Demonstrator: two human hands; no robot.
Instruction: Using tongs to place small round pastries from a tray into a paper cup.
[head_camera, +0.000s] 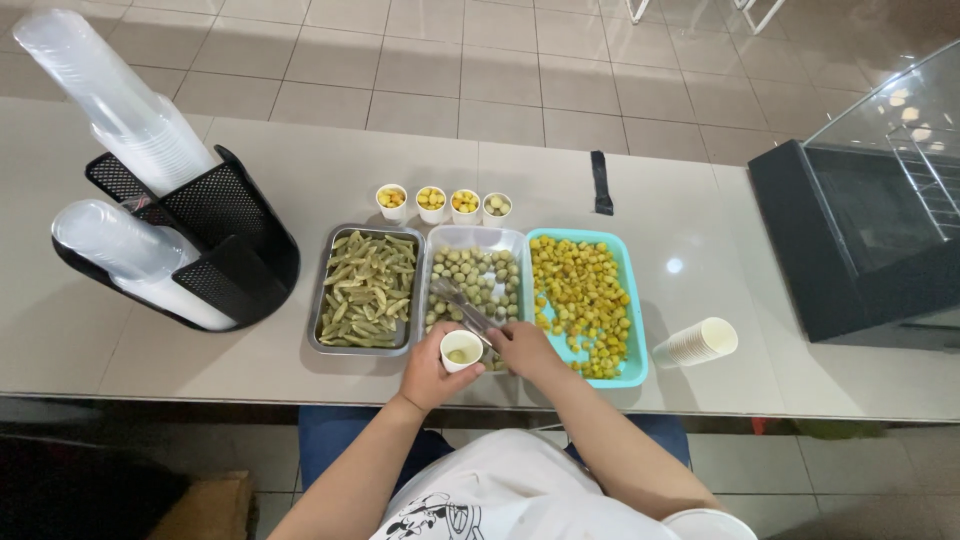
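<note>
left hand (428, 372) grips a small paper cup (461, 350), right hand (522, 347) pinches metal tongs (460, 306) over the green-ball tray (474, 240)

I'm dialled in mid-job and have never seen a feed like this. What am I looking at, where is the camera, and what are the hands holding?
There is no machine here: a person's two bare hands, filmed by one camera on their head looking down. The left hand holds a small white paper cup. The right hand holds metal tongs over a clear plastic tray of green balls. Beside it on the pale counter sit a steel tray of green pods and a turquoise tray of yellow pieces. Four filled small cups stand behind.
</note>
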